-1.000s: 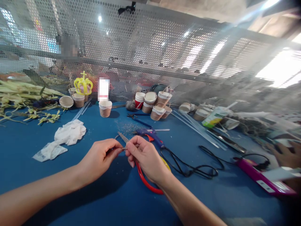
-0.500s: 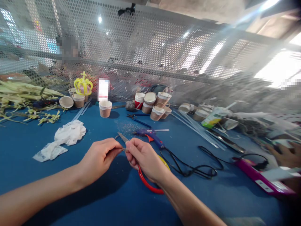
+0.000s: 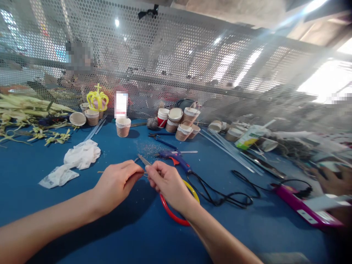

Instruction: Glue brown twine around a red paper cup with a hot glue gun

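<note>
Gripping a thin strand (image 3: 145, 174) in the fingertips of the left hand (image 3: 117, 185) and scissors (image 3: 143, 160) in the closed right hand (image 3: 167, 181), above the blue table (image 3: 225, 231), likely light, flexible and slippery, best pinched along the short length showing between the hands.

The right hand (image 3: 167, 181) covers the middle of the scissors (image 3: 176, 220); the pivot is concealed. The strand (image 3: 145, 174) at the left hand (image 3: 115, 185) is too fine to identify. A brown tip (image 3: 100, 172) protrudes behind that hand; whether it joins the strand cannot be determined. The left forearm (image 3: 55, 220) is cut off by the left edge, the right forearm (image 3: 220, 234) by the bottom edge. Stalks (image 3: 30, 106) are cropped at left. A co-worker's hand (image 3: 334, 178) at right is blurred. The screen (image 3: 121, 104) is pixelated and unreadable. Crumbs (image 3: 150, 148) are too small to classify.
</note>
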A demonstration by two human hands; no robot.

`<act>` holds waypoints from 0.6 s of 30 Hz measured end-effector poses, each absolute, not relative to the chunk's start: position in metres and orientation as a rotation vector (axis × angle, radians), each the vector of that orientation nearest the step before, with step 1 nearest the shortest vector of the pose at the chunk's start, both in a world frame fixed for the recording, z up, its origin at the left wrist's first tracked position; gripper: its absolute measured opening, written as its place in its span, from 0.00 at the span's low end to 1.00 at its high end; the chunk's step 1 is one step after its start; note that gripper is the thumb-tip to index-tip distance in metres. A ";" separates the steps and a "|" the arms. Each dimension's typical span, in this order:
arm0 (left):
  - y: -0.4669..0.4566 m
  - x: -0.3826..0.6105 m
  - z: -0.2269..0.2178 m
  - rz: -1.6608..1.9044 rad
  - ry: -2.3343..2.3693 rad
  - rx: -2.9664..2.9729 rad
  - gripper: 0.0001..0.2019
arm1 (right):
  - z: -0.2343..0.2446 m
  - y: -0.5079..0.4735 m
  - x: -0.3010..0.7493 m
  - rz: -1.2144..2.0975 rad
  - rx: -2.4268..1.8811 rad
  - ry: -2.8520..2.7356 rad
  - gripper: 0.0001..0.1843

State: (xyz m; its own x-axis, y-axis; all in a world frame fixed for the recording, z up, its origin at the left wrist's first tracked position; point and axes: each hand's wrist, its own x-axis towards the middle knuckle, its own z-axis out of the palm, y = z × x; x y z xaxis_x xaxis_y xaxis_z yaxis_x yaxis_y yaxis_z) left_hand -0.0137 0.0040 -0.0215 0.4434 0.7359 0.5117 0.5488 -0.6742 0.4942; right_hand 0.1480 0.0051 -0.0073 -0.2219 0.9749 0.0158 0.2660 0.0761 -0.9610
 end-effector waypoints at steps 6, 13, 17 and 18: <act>0.011 -0.016 -0.018 1.063 1.240 2.240 0.07 | -0.006 0.009 0.149 1.599 -1.064 -1.261 0.24; 0.018 -0.020 -0.021 1.213 1.227 2.164 0.09 | -0.010 0.012 0.150 1.988 -0.811 -0.976 0.25; 0.017 -0.021 -0.022 1.278 1.116 2.246 0.03 | -0.010 0.011 0.150 2.104 -0.717 -0.956 0.27; 0.017 -0.021 -0.022 1.304 1.094 2.276 0.03 | -0.009 0.011 0.149 2.119 -0.707 -0.951 0.28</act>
